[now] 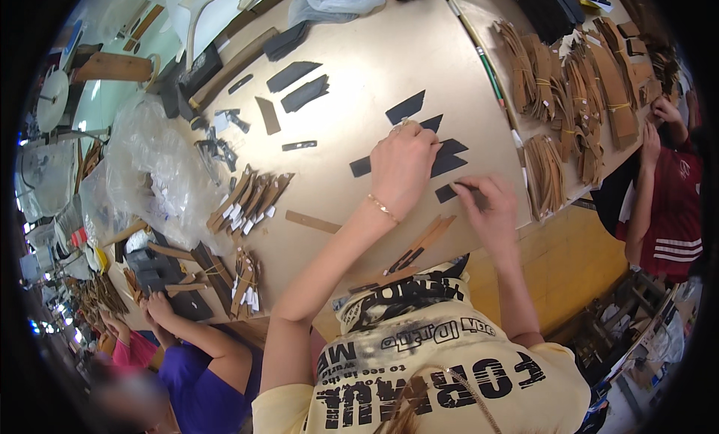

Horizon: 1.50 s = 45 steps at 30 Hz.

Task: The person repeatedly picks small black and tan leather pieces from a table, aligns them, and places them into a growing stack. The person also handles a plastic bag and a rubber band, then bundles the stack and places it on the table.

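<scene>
My left hand (403, 164), with a bracelet at its wrist, is over a group of black strips, its fingers curled together. What its fingertips grip is hidden beneath the hand. Slanted black strips (451, 148) stick out on its right, and another black strip (360, 167) shows on its left. Just beyond the fingers lies a separate black strip (405, 107) with a slanted end. My right hand (490, 205), nearer to me on the right, pinches the end of a short black strip (446, 193) between thumb and forefinger.
Brown strips (419, 244) lie near my body on the table (352, 82). Black pieces (293, 76), bundled brown strips (251, 198) and a clear plastic bag (146, 157) are to the left. Tied brown bundles (543, 78) line the right side. Other people work at both sides.
</scene>
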Each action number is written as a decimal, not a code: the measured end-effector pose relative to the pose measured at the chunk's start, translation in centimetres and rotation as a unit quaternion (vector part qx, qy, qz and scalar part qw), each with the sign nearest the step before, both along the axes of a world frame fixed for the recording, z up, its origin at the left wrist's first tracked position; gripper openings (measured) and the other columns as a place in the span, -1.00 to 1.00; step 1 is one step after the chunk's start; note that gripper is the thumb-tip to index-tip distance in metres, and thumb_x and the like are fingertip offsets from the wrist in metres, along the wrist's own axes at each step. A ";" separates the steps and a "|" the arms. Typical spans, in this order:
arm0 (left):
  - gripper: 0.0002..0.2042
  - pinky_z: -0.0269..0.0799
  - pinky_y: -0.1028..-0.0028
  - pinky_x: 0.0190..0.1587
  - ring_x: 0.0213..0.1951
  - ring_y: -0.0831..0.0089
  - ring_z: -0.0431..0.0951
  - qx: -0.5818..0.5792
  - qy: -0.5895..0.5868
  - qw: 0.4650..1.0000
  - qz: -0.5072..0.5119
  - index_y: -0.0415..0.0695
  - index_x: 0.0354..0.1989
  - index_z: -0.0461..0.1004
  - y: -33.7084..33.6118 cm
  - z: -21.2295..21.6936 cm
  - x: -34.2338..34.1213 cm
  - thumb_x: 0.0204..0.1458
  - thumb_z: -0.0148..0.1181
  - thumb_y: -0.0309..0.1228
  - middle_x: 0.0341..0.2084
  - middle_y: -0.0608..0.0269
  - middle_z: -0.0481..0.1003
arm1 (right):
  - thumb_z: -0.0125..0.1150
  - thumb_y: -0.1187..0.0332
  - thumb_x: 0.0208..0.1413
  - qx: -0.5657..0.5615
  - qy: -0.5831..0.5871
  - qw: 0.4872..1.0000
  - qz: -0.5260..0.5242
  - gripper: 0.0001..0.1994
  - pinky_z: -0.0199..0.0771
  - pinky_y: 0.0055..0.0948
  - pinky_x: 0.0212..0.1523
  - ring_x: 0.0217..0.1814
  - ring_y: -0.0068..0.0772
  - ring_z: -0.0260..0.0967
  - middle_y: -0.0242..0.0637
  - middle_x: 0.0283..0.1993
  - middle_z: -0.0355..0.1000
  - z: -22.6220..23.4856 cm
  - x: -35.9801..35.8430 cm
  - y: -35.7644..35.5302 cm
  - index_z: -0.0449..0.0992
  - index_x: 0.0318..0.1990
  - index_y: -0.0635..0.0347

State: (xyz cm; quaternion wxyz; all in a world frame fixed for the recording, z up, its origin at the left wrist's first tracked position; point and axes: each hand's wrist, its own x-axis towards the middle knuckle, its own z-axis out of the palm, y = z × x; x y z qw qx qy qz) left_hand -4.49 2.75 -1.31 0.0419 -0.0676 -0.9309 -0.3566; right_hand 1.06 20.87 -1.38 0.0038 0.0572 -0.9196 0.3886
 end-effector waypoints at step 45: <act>-0.85 0.51 0.60 -0.33 -0.40 0.64 0.53 0.399 -0.307 0.850 0.153 -0.28 -0.17 0.53 0.1 -0.5 9.7 0.11 0.26 -0.51 -0.39 0.22 0.57 | 0.31 0.59 0.07 -0.259 -0.230 0.937 -0.043 -0.51 0.35 -0.67 -0.21 -0.26 -0.69 0.35 -0.47 -0.28 0.40 1.0 -0.3 1.9 0.33 0.17 0.17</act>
